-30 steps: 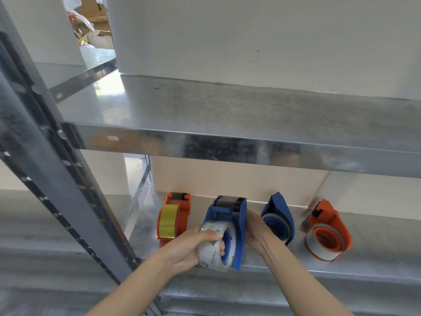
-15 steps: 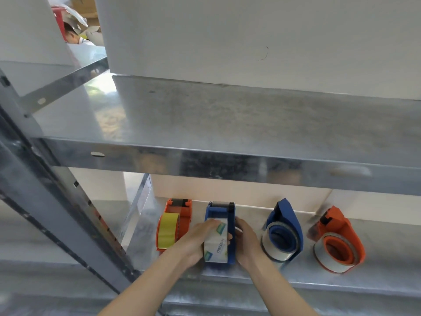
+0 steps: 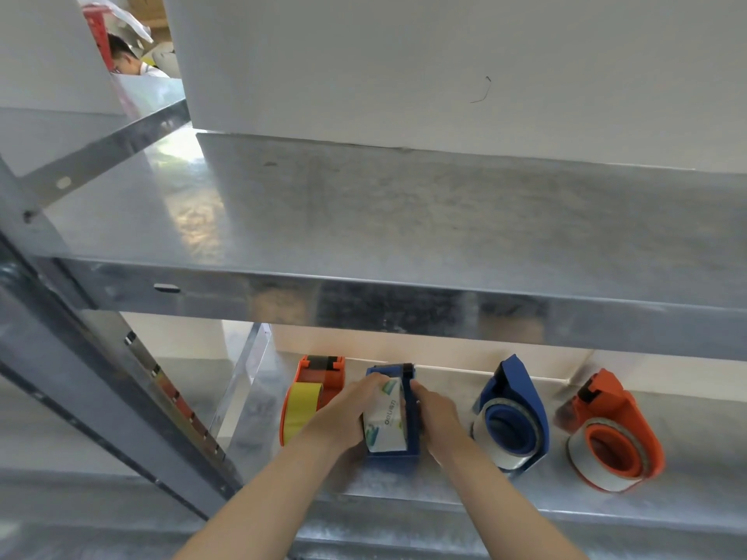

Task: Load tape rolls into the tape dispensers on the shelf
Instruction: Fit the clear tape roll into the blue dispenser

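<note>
**Second dispenser getting its roll; rest look loaded**

Four dispensers stand in a row on the lower shelf [image 3: 465, 501]. L to R: orange dispenser [image 3: 319, 377] w/ a yellow roll [image 3: 301, 412]; blue dispenser [image 3: 410, 414] being worked on now; second blue dispenser [image 3: 521, 402] w/ a clear/white roll [image 3: 491, 444]; far orange dispenser [image 3: 618, 426] w/ a white roll [image 3: 598, 476].

Hands: left hand [image 3: 343, 418] is clamped on the left face of the printed tape roll [image 3: 384, 422], fingers wrapped over its top. Right hand [image 3: 438, 414] presses the dispenser's right wall, bracing it. Hands close together, only the roll + dispenser wall between them.

Progress, my read: three of four appear loaded, and this roll sits inside the blue frame, so the task looks nearly done. Can't tell if the roll is fully seated on its hub, or if the tape end is fed to the cutter – hidden by the hands.

Orientation: roll stands on edge, printed band facing up toward the camera, its hub axis running L–R across the shelf. Dispenser's long axis runs front to back, cutter end pointing at the rear wall, rounded end toward the person.
</note>
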